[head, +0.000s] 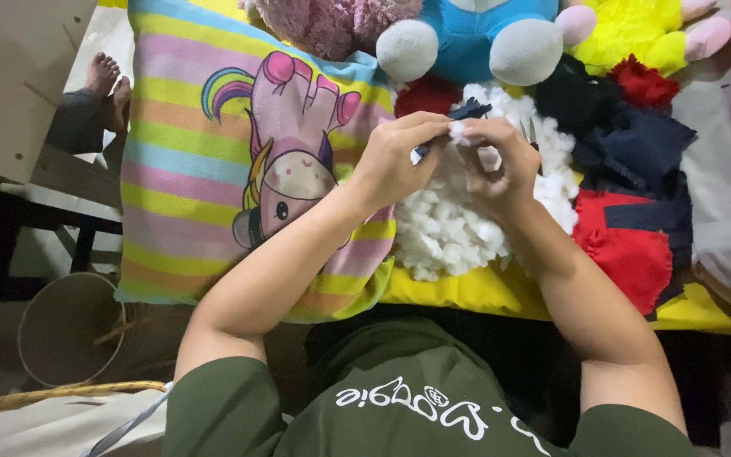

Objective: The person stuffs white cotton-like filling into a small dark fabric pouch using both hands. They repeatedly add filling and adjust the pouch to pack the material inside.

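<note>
Above the heap of white stuffing, your two hands meet almost fingertip to fingertip. Your left hand is closed in a pinch on a small dark blue fabric piece, which sticks up past the fingers. Your right hand is curled, its fingertips nipping a small tuft of white stuffing right against that fabric. Both hang just over the heap, which lies on a yellow cloth-covered counter.

To your left, touching the heap, lies a striped unicorn pillow. To your right sit dark navy fabric scraps and red fabric pieces, partly overlapping each other. Along the far edge rest a blue plush toy, a pink plush toy and a yellow plush toy. Below the counter's left side stands a round bin, and bare feet of another person show at the upper left.

I'd judge the tuft to be the weak point: it is held by very little, so a slight loosening of your right fingertips could let it drop back into the heap and be lost among the rest. The blue piece is also small; twisting it while pressing fibre in may pull it out of your left pinch. Loose fibres could cling to the navy scraps close by.
</note>
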